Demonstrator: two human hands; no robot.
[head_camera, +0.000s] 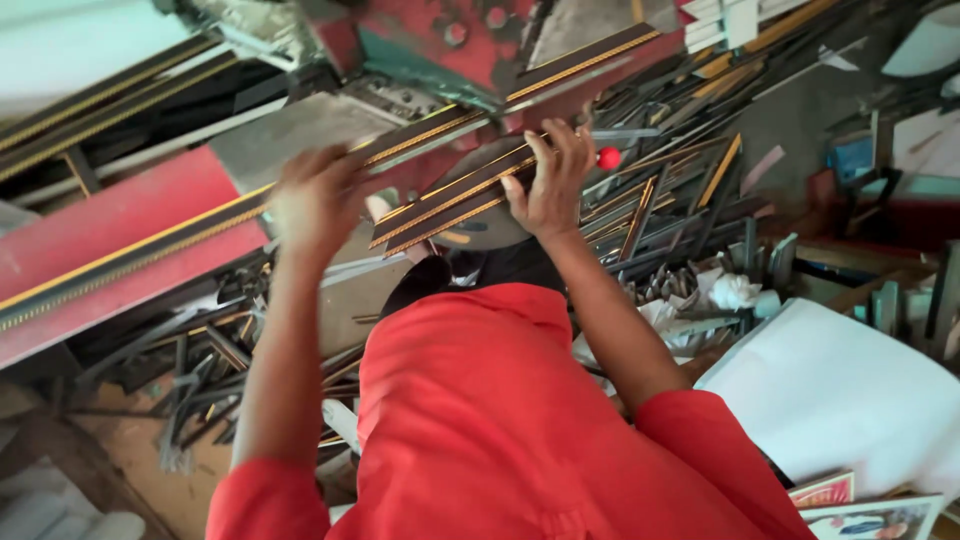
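Left hand: the left hand (318, 200), blurred, rests on the long dark moulding strip (240, 210) with gold lines; its grip I cannot tell.
Right hand: the right hand (550, 180) closes its fingers around short dark moulding strips (450, 200).
Place: the strips lie at 12 o'clock from the red shirt (500, 420), under the red machine (430, 40).
Around: offcuts (680, 200) at 2 o'clock, a red knob (608, 157) just beside the right hand.

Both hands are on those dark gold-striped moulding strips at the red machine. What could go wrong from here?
1. The right hand grips short strips close to the red machine; its fingers might get pinched.
2. The left hand is motion-blurred on the long strip; it may shift out of line.
3. Offcuts litter the floor, a likely tripping hazard.
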